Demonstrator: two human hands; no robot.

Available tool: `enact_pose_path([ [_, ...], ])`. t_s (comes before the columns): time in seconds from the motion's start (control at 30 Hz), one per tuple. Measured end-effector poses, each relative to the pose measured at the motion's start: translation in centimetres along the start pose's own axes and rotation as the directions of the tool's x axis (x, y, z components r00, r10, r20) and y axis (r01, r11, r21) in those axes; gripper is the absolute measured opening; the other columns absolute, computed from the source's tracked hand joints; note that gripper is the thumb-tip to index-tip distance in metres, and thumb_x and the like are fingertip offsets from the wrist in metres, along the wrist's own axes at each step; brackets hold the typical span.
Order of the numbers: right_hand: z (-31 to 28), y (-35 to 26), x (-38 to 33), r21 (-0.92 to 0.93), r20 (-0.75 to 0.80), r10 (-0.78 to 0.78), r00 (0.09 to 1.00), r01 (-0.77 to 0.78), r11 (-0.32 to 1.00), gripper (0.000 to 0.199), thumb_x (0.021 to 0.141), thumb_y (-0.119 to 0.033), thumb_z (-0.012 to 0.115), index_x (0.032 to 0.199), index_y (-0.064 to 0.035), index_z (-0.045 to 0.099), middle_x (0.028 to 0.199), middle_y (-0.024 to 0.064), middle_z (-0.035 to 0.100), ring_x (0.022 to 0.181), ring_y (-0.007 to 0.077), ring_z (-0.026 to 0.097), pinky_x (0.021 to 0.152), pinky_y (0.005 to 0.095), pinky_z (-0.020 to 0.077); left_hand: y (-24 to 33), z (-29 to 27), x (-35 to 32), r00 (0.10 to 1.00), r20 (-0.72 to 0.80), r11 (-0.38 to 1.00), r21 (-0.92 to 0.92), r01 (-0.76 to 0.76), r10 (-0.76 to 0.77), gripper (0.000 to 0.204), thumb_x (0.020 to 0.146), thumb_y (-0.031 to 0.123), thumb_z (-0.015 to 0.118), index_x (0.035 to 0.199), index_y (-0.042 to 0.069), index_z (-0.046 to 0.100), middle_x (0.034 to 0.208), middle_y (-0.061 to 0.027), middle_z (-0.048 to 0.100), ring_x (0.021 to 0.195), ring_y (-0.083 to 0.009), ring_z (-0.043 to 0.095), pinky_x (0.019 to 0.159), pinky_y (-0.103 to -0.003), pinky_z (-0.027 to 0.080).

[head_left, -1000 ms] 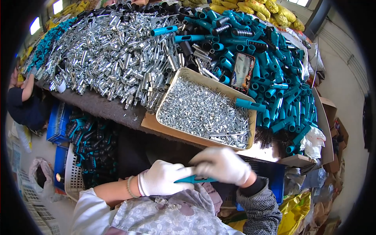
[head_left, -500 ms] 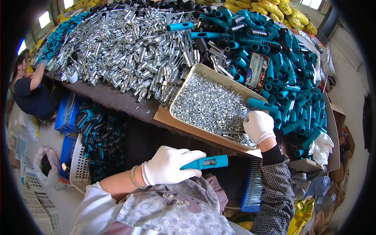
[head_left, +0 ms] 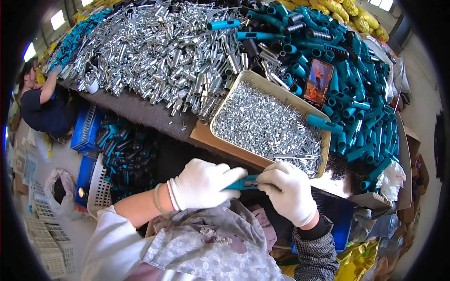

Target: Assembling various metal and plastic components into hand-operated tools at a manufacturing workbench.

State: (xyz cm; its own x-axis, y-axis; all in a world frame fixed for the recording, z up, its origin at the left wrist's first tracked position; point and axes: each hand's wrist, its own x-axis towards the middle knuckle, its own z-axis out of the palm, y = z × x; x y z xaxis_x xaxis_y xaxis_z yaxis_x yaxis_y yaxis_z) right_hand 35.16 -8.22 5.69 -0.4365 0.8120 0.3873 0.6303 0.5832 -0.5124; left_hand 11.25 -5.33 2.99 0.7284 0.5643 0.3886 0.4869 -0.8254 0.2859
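My left hand [head_left: 206, 184], in a white glove, is closed around a teal plastic tube handle [head_left: 241, 182] with a slot in its side. A metal part shows inside that slot. My right hand [head_left: 288, 189], also gloved, meets the handle at its right end, fingers pinched together at the slot. Whatever small piece the right fingers may hold is hidden. Just beyond both hands is a cream tray [head_left: 219, 134] of small silver metal pieces [head_left: 267, 119]. One loose teal tube [head_left: 324, 124] lies across the tray's right rim.
Behind the tray rises a heap of silver metal sleeves [head_left: 159, 56], with teal tubes [head_left: 358, 93] piled at right. A phone [head_left: 318, 83] leans there. Below left are a white basket [head_left: 99, 187] and black-and-teal handles [head_left: 126, 159]. Another person [head_left: 42, 103] works at far left.
My right hand has left the tray's right end and come down to the teal handle. The left hand still holds the handle, its fingers now nearer the slot. The view has shifted slightly.
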Motion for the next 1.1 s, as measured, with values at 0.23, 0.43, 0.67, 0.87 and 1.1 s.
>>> enact_pose_path([
  [0.23,1.4,0.2,0.4,-0.191,0.014,-0.257,0.966,0.255,0.948,0.017,0.072,-0.012,0.070,0.087,-0.0113,0.062,0.083,0.0028,0.057,0.076,0.0231,0.057,0.067,0.0369,0.0467,0.2,0.0,0.2,0.997,-0.024,0.995,-0.067,0.070,-0.072,0.042,0.079,0.035,0.075,0.114,0.016,0.063,0.072,-0.0041,0.060,0.060,-0.0236,0.064,0.054,-0.036,0.050],
  [0.43,1.8,-1.7,0.6,-0.478,0.199,-0.220,0.955,0.291,0.829,0.011,0.074,-0.015,0.063,0.082,-0.0081,0.062,0.079,0.0060,0.055,0.074,0.0227,0.057,0.062,0.0365,0.0452,-0.1,1.1,0.0,0.998,-0.030,0.994,-0.089,0.060,-0.063,0.043,0.079,0.035,0.076,0.116,0.015,0.064,0.074,-0.0048,0.062,0.062,-0.0240,0.065,0.055,-0.036,0.051],
  [0.67,1.4,-3.3,1.5,-0.440,0.295,0.141,0.945,0.004,0.898,0.014,0.079,-0.015,0.067,0.084,-0.0035,0.061,0.080,0.0119,0.061,0.074,0.0312,0.065,0.066,0.0424,0.0539,0.3,0.8,-0.2,0.997,-0.028,0.994,-0.090,0.063,-0.066,0.043,0.078,0.035,0.076,0.115,0.015,0.065,0.073,-0.0048,0.061,0.060,-0.0240,0.064,0.054,-0.036,0.051],
  [0.87,-1.5,1.5,3.3,0.114,0.667,0.197,0.719,-0.359,0.926,0.043,0.078,-0.038,0.078,0.097,-0.0005,0.070,0.082,0.0160,0.068,0.076,0.0289,0.067,0.071,0.0364,0.0525,0.9,-0.2,-0.4,0.999,-0.048,0.995,-0.093,-0.018,0.014,0.043,0.074,0.034,0.079,0.112,0.015,0.067,0.069,-0.0028,0.056,0.055,-0.0224,0.062,0.049,-0.033,0.049],
  [1.1,1.6,-0.2,0.8,0.184,0.399,0.284,0.872,-0.380,0.907,0.044,0.079,-0.043,0.079,0.092,-0.0016,0.071,0.072,0.0178,0.066,0.069,0.0342,0.067,0.064,0.0394,0.0520,0.2,-0.2,-0.7,0.999,-0.008,0.986,-0.157,-0.050,0.050,0.045,0.078,0.032,0.075,0.118,0.015,0.062,0.075,-0.0024,0.059,0.064,-0.0221,0.065,0.054,-0.033,0.051],
])
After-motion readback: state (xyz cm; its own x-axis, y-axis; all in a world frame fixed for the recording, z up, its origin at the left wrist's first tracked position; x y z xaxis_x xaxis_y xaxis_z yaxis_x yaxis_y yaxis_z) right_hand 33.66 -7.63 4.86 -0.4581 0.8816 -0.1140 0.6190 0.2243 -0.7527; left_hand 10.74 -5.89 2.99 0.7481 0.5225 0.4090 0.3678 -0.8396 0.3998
